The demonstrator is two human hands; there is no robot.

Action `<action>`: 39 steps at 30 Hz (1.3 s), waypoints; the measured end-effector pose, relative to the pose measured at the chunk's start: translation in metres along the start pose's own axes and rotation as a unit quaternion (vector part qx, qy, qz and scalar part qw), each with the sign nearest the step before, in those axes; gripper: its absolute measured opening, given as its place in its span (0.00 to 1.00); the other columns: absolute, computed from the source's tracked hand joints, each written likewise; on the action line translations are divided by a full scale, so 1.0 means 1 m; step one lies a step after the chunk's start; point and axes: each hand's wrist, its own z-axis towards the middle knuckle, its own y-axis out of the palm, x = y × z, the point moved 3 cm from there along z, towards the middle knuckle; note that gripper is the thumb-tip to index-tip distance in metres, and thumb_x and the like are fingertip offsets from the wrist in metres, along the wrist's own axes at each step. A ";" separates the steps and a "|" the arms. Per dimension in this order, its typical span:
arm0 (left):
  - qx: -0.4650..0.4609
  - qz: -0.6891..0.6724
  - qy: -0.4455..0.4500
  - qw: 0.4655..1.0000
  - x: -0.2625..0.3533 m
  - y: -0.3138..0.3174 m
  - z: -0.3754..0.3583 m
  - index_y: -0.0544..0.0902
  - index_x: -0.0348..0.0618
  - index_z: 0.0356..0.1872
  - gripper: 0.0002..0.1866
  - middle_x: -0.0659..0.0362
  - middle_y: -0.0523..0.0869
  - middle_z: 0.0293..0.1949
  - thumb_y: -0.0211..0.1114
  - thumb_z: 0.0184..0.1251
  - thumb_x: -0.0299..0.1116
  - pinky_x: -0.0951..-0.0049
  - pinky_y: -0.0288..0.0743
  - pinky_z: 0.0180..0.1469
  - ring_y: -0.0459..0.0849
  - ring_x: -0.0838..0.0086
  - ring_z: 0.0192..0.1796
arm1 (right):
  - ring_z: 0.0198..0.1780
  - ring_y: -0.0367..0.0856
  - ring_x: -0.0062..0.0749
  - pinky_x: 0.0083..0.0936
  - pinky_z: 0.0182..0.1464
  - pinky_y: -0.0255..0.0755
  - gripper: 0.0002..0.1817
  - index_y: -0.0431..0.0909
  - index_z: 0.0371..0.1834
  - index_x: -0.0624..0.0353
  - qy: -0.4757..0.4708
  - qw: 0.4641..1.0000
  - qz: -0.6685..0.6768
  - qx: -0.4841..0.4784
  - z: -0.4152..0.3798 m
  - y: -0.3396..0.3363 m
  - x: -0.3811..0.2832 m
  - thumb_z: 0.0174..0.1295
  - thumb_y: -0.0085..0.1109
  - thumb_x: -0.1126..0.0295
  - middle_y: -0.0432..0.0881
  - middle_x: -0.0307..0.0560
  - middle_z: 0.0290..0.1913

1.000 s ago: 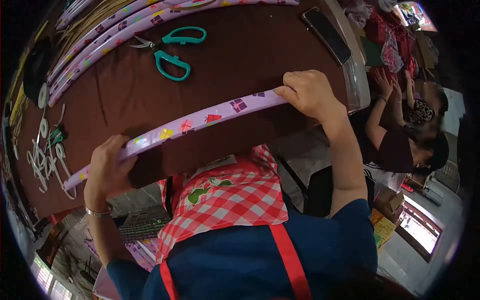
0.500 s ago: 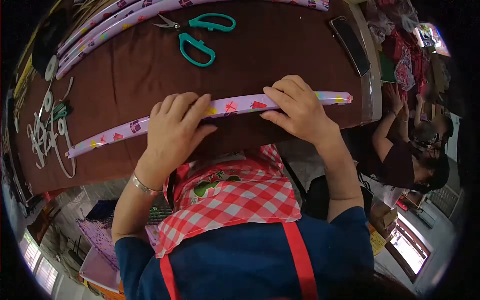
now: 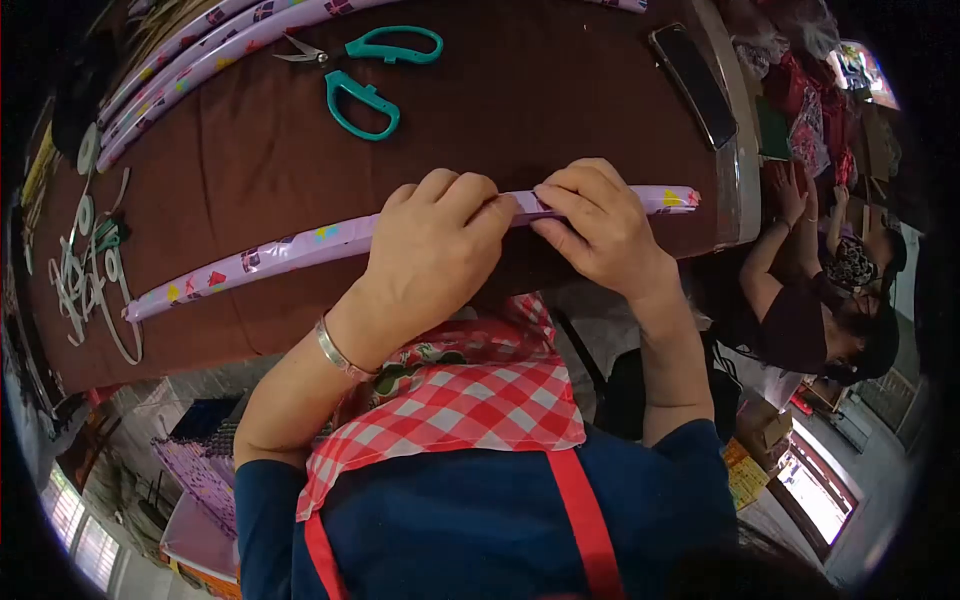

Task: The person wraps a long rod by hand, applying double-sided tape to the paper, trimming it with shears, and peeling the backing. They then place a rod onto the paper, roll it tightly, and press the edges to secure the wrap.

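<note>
A long, thin roll of lavender gift wrap (image 3: 285, 255), printed with coloured presents, lies across the brown cloth in front of me. My left hand (image 3: 432, 250), a metal bangle at its wrist, is curled over the middle of the roll. Nearer the right end, my right hand (image 3: 602, 225) grips it with the thumb on the near side and fingers over the top. Both hands hide short stretches of the roll. Beyond them lie the teal-handled scissors (image 3: 362, 100), blades apart.
More lavender rolls (image 3: 190, 75) lie at the back left. White ribbon (image 3: 85, 275) sits tangled at the left edge of the brown-covered table (image 3: 500, 110). A black phone (image 3: 695, 88) lies near the right edge. Another person (image 3: 800, 310) is at the far right.
My left hand has slid right along the roll, closer to my right hand. The roll has turned, showing different printed motifs. The right hand stays near the right end.
</note>
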 end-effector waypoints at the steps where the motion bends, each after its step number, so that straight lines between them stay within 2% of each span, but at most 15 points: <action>1: -0.005 -0.008 0.003 1.000 0.002 0.002 0.002 0.85 0.44 0.40 0.11 0.60 0.83 0.39 0.70 0.54 0.26 0.64 0.78 0.41 0.83 0.63 0.41 | 0.44 0.80 0.46 0.38 0.46 0.77 0.17 0.82 0.43 0.65 0.000 1.000 0.016 0.003 -0.001 0.000 0.001 0.50 0.74 0.74 0.81 0.50 0.42; 5: -0.023 -0.013 0.001 1.000 -0.002 0.008 0.003 0.84 0.43 0.39 0.10 0.59 0.82 0.39 0.70 0.53 0.25 0.64 0.77 0.40 0.82 0.63 0.40 | 0.44 0.80 0.46 0.38 0.45 0.78 0.15 0.83 0.42 0.64 -0.001 0.999 0.032 0.013 -0.005 0.000 0.004 0.50 0.72 0.77 0.81 0.49 0.43; 10: 0.024 -0.013 0.003 1.000 -0.001 0.011 0.001 0.84 0.43 0.38 0.09 0.58 0.83 0.38 0.70 0.54 0.25 0.63 0.76 0.40 0.82 0.62 0.40 | 0.45 0.81 0.45 0.37 0.45 0.78 0.13 0.84 0.41 0.62 -0.004 0.999 0.017 0.032 -0.009 0.003 0.005 0.51 0.71 0.78 0.82 0.48 0.42; 17: 0.027 -0.014 -0.011 0.999 0.000 0.010 0.002 0.83 0.43 0.38 0.09 0.57 0.83 0.39 0.70 0.55 0.24 0.62 0.76 0.40 0.82 0.61 0.40 | 0.45 0.81 0.45 0.36 0.45 0.79 0.13 0.84 0.41 0.62 -0.006 0.999 0.019 0.043 -0.011 0.006 0.006 0.51 0.70 0.79 0.82 0.48 0.42; 22: -0.014 -0.063 -0.045 0.997 0.012 0.004 0.016 0.83 0.43 0.35 0.09 0.57 0.84 0.39 0.71 0.53 0.25 0.61 0.77 0.41 0.82 0.59 0.40 | 0.46 0.81 0.45 0.36 0.45 0.79 0.13 0.83 0.41 0.64 -0.009 0.999 0.014 0.044 -0.009 0.005 0.005 0.50 0.69 0.80 0.82 0.49 0.42; 25: -0.023 -0.020 -0.033 0.999 0.010 0.017 0.017 0.83 0.43 0.34 0.08 0.57 0.83 0.38 0.70 0.53 0.24 0.61 0.78 0.40 0.82 0.60 0.39 | 0.46 0.81 0.45 0.37 0.45 0.79 0.13 0.83 0.41 0.65 -0.013 0.999 0.008 0.044 -0.010 0.004 0.004 0.50 0.68 0.80 0.82 0.49 0.42; 35: -0.008 -0.034 -0.004 0.999 0.010 0.017 0.015 0.82 0.44 0.33 0.08 0.58 0.82 0.37 0.70 0.52 0.24 0.64 0.78 0.39 0.82 0.61 0.38 | 0.45 0.81 0.46 0.37 0.45 0.80 0.13 0.83 0.40 0.66 -0.024 0.998 0.002 0.058 -0.013 0.004 0.003 0.50 0.68 0.81 0.83 0.50 0.41; 39: -0.024 -0.025 -0.003 0.999 0.011 0.016 0.013 0.82 0.45 0.34 0.09 0.59 0.82 0.40 0.71 0.51 0.26 0.63 0.77 0.40 0.81 0.62 0.41 | 0.46 0.81 0.46 0.38 0.46 0.79 0.12 0.83 0.40 0.66 -0.037 0.997 0.015 0.061 -0.015 0.005 0.005 0.50 0.68 0.80 0.83 0.50 0.42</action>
